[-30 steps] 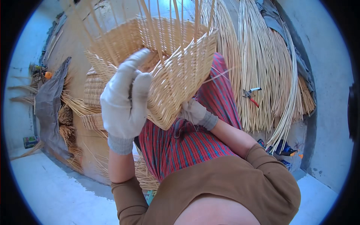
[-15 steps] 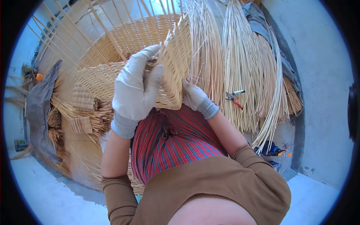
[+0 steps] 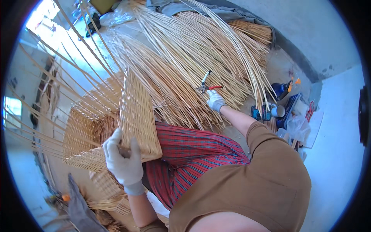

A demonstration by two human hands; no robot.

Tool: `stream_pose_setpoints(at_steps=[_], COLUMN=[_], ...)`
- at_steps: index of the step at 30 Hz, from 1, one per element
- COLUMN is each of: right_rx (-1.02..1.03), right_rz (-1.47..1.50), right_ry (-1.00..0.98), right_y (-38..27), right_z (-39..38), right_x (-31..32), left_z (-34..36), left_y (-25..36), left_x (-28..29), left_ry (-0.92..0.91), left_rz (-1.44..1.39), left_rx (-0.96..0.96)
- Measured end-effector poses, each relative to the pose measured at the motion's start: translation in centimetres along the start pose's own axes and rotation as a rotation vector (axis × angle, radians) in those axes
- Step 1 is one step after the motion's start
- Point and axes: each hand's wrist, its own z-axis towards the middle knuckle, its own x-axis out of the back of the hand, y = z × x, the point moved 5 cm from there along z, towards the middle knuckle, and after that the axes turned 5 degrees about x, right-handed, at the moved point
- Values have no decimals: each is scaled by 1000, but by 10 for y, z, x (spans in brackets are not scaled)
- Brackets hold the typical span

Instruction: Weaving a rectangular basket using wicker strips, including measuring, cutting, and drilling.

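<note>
A pale wicker basket with tall upright stakes sits at centre left, tilted, beside my lap in red striped cloth. My gloved left hand is closed on its near wall, fingers curled at the weave. At my right, my gloved right hand grips pruning shears with one red and one white handle, over the long reeds. Part of its fingers is hidden by the shears.
Long bundles of reeds fan out across the floor beyond me. Power tools, plastic bags and clutter lie by the right wall. Lower left are more woven pieces and a grey cloth.
The view has swung to the right. My right hand has left the basket and reached out to the shears. The basket, held by my left hand, sits lower and farther left in view.
</note>
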Motion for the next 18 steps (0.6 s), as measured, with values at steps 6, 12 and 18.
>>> stream_pose_setpoints(at_steps=[6,12,18], right_rx=[-92,164,-483], right_rz=[43,483,220], right_ry=[-126,297,1243], right_y=[-7,-38,164], right_z=[-12,-110,-172], right_x=[-14,93,223], left_z=[74,162,208], left_y=[-69,-107,-126], left_x=[35,-3,-65], left_ry=[-237,-422,-637], left_rz=[-47,-160,-70], left_rx=[-75,-111,-249])
